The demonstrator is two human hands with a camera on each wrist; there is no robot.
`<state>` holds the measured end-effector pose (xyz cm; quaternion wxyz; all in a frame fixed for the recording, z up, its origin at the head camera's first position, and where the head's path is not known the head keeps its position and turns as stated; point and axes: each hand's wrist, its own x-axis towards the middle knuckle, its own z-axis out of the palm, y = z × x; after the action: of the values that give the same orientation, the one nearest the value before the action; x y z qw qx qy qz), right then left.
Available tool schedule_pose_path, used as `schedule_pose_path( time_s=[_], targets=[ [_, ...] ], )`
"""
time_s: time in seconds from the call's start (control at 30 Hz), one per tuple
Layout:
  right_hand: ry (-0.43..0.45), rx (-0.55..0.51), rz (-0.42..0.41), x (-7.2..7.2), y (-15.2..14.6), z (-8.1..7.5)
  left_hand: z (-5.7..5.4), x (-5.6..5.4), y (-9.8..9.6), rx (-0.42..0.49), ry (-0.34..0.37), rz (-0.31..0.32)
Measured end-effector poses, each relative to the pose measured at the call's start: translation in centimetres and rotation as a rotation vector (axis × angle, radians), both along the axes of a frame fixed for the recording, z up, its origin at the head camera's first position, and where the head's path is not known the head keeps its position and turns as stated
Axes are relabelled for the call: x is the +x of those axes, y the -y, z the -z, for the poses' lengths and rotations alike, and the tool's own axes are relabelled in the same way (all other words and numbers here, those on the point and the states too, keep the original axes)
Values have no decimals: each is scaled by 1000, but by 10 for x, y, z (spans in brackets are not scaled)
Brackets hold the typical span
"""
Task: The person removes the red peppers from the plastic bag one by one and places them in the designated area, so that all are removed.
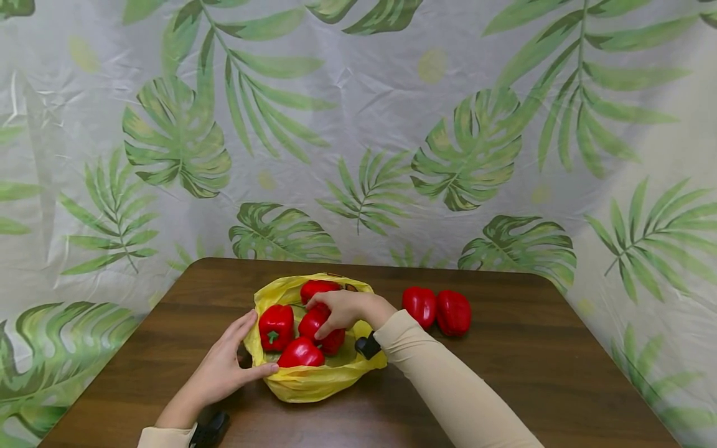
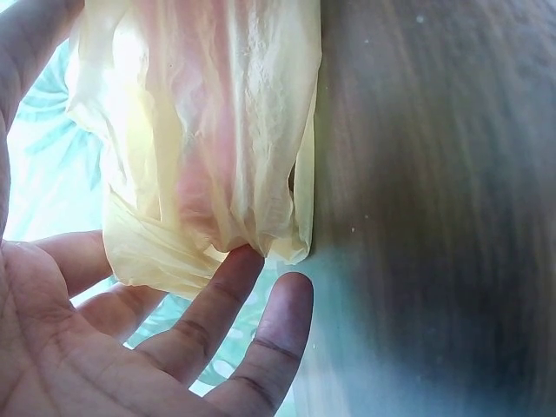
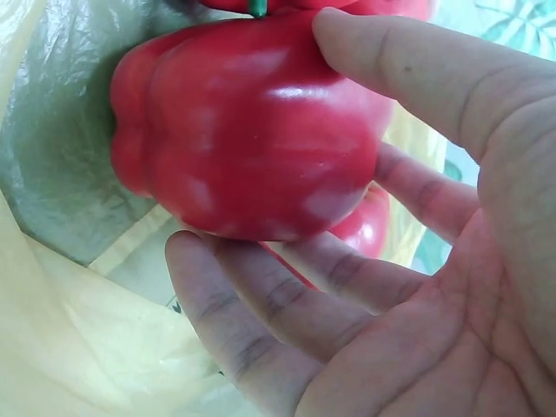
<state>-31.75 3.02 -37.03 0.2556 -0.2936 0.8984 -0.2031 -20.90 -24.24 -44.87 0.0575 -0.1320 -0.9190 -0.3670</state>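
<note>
Tho part-bent, hands (image 1: 221, 364) (image 1: 347, 308) on bag (image 1: 310, 387), pepper (image 3: 252, 130).

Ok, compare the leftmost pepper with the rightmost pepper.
The leftmost pepper sits in the yellow bag; the rightmost pepper lies on the table. The leftmost pepper shows its green stem; the rightmost pepper shows none. Both are red and shiny.

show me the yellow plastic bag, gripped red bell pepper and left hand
yellow plastic bag (image 1: 310, 384), head view, front wall
gripped red bell pepper (image 3: 252, 139), right wrist view, its side
left hand (image 1: 221, 363), head view, back
</note>
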Motion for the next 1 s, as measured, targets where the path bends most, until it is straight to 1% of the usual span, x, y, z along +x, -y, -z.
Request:
schedule_pose_path(
  time_s=[0.23, 0.4, 0.5, 0.8, 1.0],
  targets=[
    [24, -36, 21, 0, -4, -3, -1, 0, -1, -5, 12, 0],
    [7, -58, 6, 0, -7, -7, 0, 0, -1, 11, 13, 9],
    [14, -72, 4, 0, -10, -9, 0, 0, 0, 11, 8, 10],
    [48, -116, 50, -1, -20, -11, 1, 0, 0, 14, 16, 7],
    [48, -143, 48, 1, -26, -15, 1, 0, 0, 4, 10, 1]
  ],
)
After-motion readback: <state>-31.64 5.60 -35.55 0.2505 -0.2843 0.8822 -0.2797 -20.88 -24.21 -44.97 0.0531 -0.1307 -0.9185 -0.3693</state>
